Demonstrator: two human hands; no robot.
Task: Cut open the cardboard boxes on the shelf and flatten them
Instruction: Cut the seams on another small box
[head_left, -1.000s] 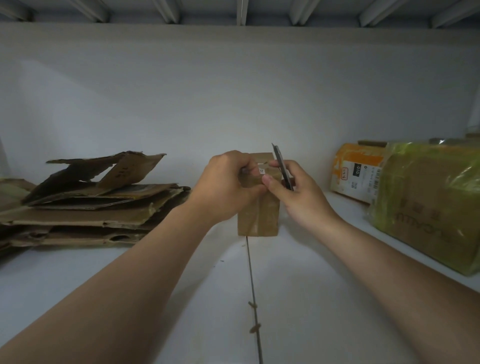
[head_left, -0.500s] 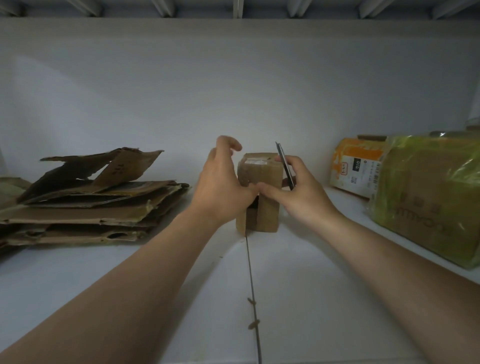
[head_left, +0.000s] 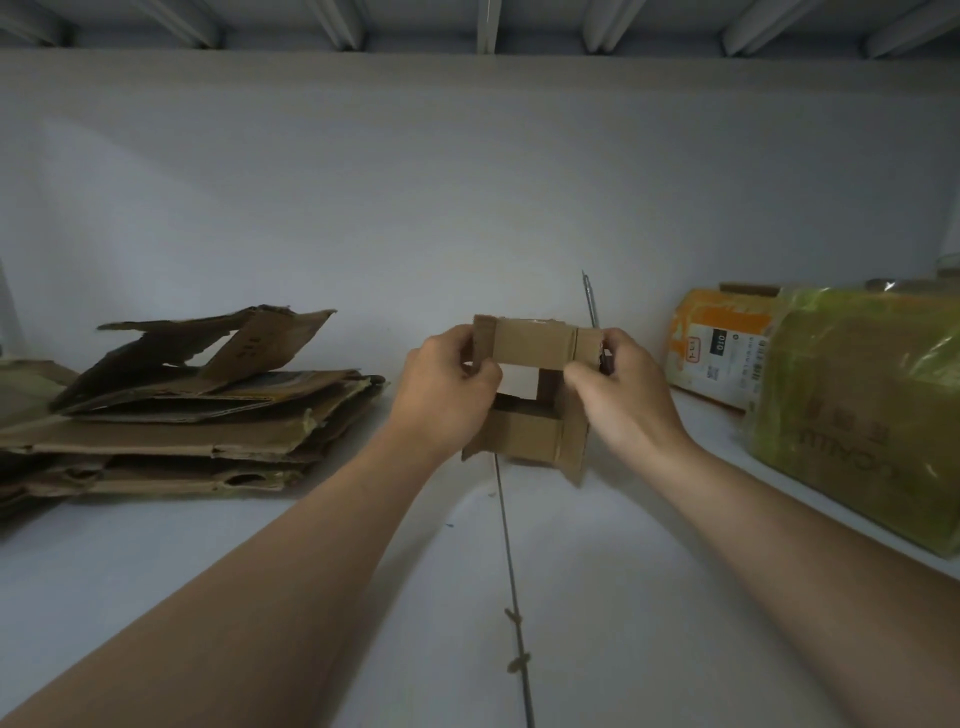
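Observation:
A small brown cardboard box is held above the white shelf at the centre, its flaps spread so I see through its open middle. My left hand pinches the left end of its upper flap. My right hand pinches the right end of that flap and also holds a thin knife, whose blade points up behind the box.
A stack of flattened brown cardboard lies on the shelf at the left. At the right stand an orange-and-white box and a larger box wrapped in green plastic. A seam runs down the shelf's middle.
The box was closed and upright a second ago. Both hands have since pulled its flaps apart, and it now hangs open between them, lifted a little.

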